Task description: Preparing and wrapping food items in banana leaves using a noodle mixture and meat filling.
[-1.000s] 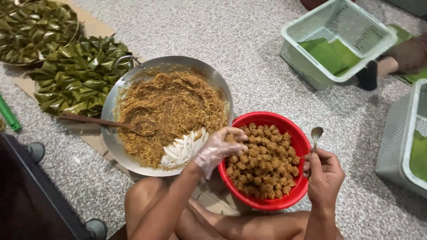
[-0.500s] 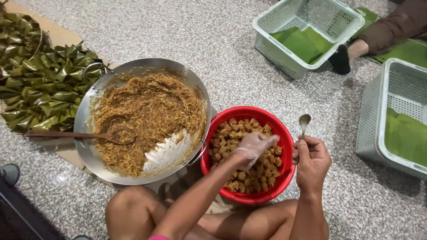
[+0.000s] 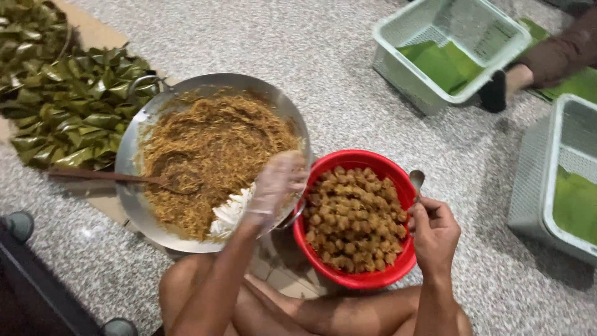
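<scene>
Spoon (image 3: 417, 182) stands nearly upright in the right hand (image 3: 433, 233), bowl up, fist clenched on its handle beside the one red bowl (image 3: 354, 279) of brown balls. Left hand (image 3: 275, 186), gloved and blurred, hovers over the one metal pan (image 3: 134, 202) of shredded filling; its grip I cannot tell.

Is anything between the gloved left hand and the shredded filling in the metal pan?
Nothing visible. The left hand hovers at the pan edge, right over the filling; the wooden spoon lies off to the side.
</scene>
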